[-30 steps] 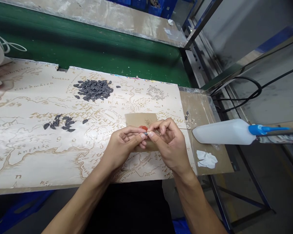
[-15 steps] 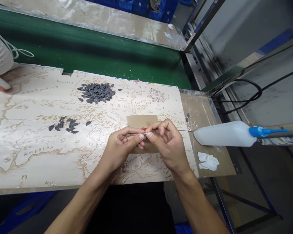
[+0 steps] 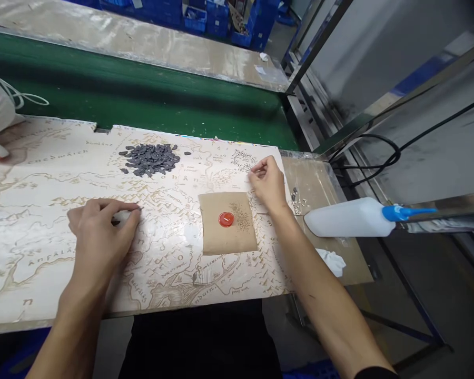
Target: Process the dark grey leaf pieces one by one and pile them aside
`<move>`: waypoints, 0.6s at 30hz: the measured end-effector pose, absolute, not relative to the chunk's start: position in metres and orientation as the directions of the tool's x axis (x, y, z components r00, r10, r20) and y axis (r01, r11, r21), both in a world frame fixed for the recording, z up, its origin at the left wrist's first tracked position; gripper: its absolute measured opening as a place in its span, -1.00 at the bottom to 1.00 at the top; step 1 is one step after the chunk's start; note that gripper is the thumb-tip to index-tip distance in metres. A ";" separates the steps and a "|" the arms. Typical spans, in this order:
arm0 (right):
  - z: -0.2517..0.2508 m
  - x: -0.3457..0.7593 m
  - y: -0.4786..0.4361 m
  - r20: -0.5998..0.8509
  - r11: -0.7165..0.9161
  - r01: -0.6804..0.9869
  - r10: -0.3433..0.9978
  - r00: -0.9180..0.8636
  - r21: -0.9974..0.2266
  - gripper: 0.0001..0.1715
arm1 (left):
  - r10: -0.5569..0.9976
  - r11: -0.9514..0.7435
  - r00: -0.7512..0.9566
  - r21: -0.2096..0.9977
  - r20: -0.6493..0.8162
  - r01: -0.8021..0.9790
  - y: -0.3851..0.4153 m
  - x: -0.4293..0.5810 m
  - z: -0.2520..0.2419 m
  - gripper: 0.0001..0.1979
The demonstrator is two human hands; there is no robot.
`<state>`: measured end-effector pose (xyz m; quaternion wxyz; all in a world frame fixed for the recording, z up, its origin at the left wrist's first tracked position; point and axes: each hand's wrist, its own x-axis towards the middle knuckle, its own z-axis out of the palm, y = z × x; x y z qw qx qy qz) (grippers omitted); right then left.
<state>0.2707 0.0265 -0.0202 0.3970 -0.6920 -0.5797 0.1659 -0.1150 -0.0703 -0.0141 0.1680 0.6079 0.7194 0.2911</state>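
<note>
Map-printed tabletop (image 3: 31, 247), arms spread wide
Left hand (image 3: 102, 226) curled, grip unclear, near dark chip heap (image 3: 150, 158); right hand (image 3: 266, 181) pinched shut beside tiny silvery parts (image 3: 245, 158), beyond brown card (image 3: 227, 239)

Left hand (image 3: 98, 231), right hand (image 3: 268, 181) and forearms bare. Black sleeve edge (image 3: 373, 372) high on right arm; black garment (image 3: 205, 342) on lap.

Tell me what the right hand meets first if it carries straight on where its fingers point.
Probably the scatter of tiny pale parts on the map sheet, just beyond the right hand; its fingertips point away and left. Depth is unclear, so it could pass above them.
</note>
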 end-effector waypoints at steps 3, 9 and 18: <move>-0.025 0.261 0.038 0.245 -0.011 0.701 0.933 0.264 -0.713 -0.59 | 0.933 0.106 -0.262 0.510 0.246 0.854 -0.071 -0.121 -0.020 -0.70; -0.027 0.258 0.044 0.237 -0.010 0.721 0.941 0.241 -0.693 -0.57 | 0.942 0.066 -0.212 0.473 0.261 0.878 -0.059 -0.119 -0.024 -0.69; -0.023 0.263 0.046 0.183 -0.014 0.599 0.946 0.267 -0.801 -0.60 | 0.946 -0.018 -0.145 0.491 0.291 0.871 0.000 -0.055 -0.015 -0.65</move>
